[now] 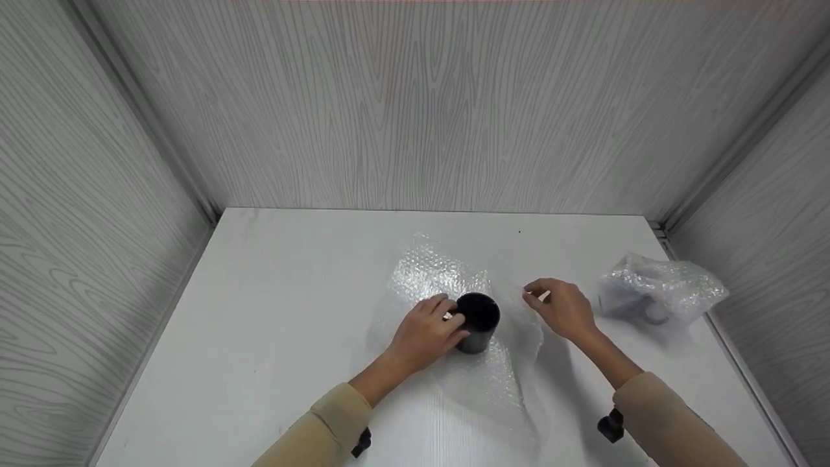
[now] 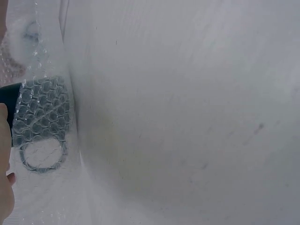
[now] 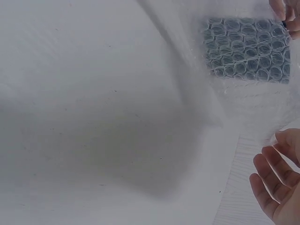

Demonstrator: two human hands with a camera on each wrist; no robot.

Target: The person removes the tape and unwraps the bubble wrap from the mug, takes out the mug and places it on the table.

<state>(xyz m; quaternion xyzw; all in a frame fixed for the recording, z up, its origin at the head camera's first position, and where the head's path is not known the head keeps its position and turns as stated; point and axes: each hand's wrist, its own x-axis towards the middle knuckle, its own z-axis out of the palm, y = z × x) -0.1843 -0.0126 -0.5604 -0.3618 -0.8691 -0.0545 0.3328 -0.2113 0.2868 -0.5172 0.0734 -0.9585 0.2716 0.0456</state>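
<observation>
A black mug (image 1: 481, 334) stands upright on a sheet of bubble wrap (image 1: 428, 272). My left hand (image 1: 425, 331) holds it at the rim on its left side, fingers bent around the edge. In the left wrist view the mug's ring handle (image 2: 43, 170) shows through the bubbles, beside the left hand (image 2: 5, 168). To the right of the mug, my right hand (image 1: 563, 309) pinches an edge of the bubble wrap between thumb and forefinger. The right wrist view shows the other fingers of this right hand (image 3: 276, 180) spread loosely, with the raised sheet covering the mug's side (image 3: 248, 49).
At the right of the white table (image 1: 292, 311) lies a bundle in bubble wrap (image 1: 668, 292), with a pale handled item inside it. Wood-grain panels stand behind the table (image 1: 415, 110) and along both sides.
</observation>
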